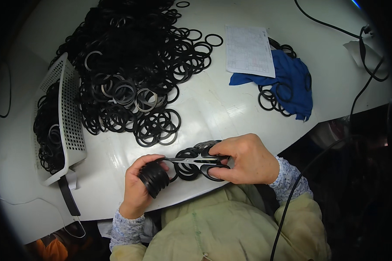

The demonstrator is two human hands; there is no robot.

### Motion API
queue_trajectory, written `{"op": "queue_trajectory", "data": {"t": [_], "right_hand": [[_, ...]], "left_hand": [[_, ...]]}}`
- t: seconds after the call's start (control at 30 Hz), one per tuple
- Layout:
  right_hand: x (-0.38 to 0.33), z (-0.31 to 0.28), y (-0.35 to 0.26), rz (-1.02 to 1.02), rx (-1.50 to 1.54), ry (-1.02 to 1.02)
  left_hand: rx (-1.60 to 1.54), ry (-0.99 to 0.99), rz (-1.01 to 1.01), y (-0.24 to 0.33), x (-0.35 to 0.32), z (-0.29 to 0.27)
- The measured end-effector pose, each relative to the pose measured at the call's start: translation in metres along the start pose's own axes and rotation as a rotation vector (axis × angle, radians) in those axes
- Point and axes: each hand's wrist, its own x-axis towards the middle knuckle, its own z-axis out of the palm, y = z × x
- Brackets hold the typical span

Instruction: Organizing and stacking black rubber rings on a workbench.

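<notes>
The left hand (pixel 134 186) curls around a stack of black rings (pixel 153 179) above the desk's (pixel 204 119) near edge. The right hand (pixel 250 158), thumb and fingers bent, grips scissors (pixel 196 161) by both handles, blades aimed left toward the stack. A white sheet (pixel 249 51) bears illegibly small print. Left of the hands, a white perforated basket (pixel 72 108) contains black rings (pixel 49 130).

Most rings (pixel 153 179) are black, the cloth (pixel 294 76) blue, cuffs (pixel 288 177) mottled blue-white.
</notes>
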Motion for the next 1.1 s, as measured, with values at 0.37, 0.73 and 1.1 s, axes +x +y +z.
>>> {"op": "queue_trajectory", "data": {"t": [0.37,0.73,1.1], "right_hand": [[0.002,-0.018,-0.010,0.040,-0.015,-0.102],[0.002,-0.004,-0.002,0.007,0.006,-0.063],[0.009,-0.008,-0.013,-0.045,-0.110,-0.140]], "left_hand": [[0.081,-0.029,-0.024,0.003,0.001,-0.004],[0.046,-0.055,-0.071,0.003,0.001,-0.002],[0.091,-0.071,-0.069,0.002,-0.001,0.000]]}}
